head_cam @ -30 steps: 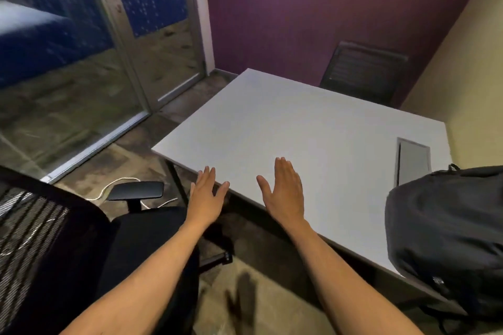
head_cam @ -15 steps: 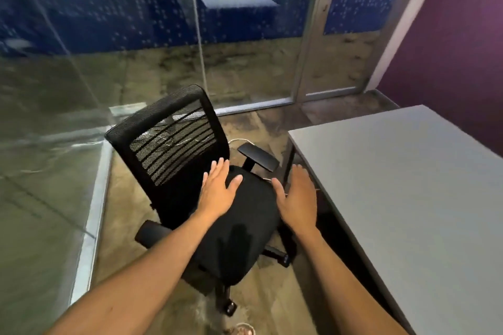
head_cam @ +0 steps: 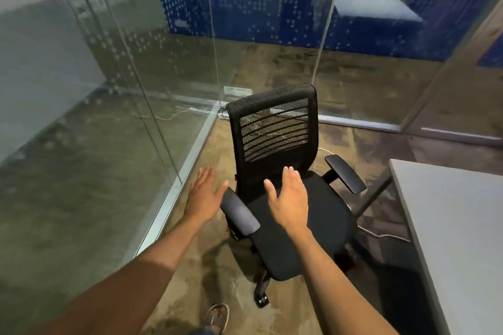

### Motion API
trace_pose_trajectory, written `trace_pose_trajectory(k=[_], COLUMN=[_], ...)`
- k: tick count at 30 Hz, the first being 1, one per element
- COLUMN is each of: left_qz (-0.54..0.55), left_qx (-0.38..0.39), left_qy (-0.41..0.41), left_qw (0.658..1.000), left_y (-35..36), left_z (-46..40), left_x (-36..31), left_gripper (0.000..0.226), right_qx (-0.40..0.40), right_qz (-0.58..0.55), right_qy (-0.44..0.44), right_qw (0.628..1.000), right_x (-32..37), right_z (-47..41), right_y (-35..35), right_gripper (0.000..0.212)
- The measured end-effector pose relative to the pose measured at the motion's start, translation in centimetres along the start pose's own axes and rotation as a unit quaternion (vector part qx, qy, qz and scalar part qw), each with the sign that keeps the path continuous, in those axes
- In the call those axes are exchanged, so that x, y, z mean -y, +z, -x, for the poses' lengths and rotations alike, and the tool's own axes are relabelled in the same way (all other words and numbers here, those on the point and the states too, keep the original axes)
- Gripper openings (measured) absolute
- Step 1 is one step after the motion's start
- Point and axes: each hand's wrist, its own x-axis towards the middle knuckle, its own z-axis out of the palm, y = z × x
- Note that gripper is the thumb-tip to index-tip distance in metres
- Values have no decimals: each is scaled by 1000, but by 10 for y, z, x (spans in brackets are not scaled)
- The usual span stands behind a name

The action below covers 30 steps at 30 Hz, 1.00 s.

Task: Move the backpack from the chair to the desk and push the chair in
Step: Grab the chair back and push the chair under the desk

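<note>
A black office chair [head_cam: 275,130] with a mesh back and a bare seat stands on the floor, left of the grey desk [head_cam: 460,228]. My left hand [head_cam: 204,193] is open, palm down, just left of the chair's near armrest [head_cam: 239,212] and not touching it. My right hand [head_cam: 290,197] is open above the seat, fingers pointing toward the backrest. Both hands hold nothing. The backpack is out of view.
Glass partition walls [head_cam: 152,68] run along the left and behind the chair, meeting in a corner close to the backrest. White cables [head_cam: 381,235] lie on the floor under the desk edge. My sandalled foot [head_cam: 216,318] shows at the bottom.
My view has swung left from the desk and backpack to the chair. Both open hands have moved with it and now hover by the armrest and over the seat.
</note>
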Motion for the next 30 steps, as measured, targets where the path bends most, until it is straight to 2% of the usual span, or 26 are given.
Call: trace_pose_trajectory(k=[6, 13, 22, 30], left_qz=[21, 33, 64, 68], left_qx=[-36, -48, -45, 5], left_qy=[-42, -36, 4, 64], left_qw=[998, 998, 997, 996], left_y=[-36, -86, -154, -149], left_z=[-19, -89, -198, -290], left_x=[43, 100, 142, 127], left_gripper=[67, 66, 69, 70], right_qx=[30, 23, -18, -56], right_qz=[-1, -13, -16, -1], right_qy=[-50, -56, 6, 71], right_qw=[998, 998, 1000, 996], right_x=[49, 124, 191, 197], right_z=[-25, -82, -164, -232], right_y=[39, 94, 147, 166], right_gripper=[73, 73, 75, 77])
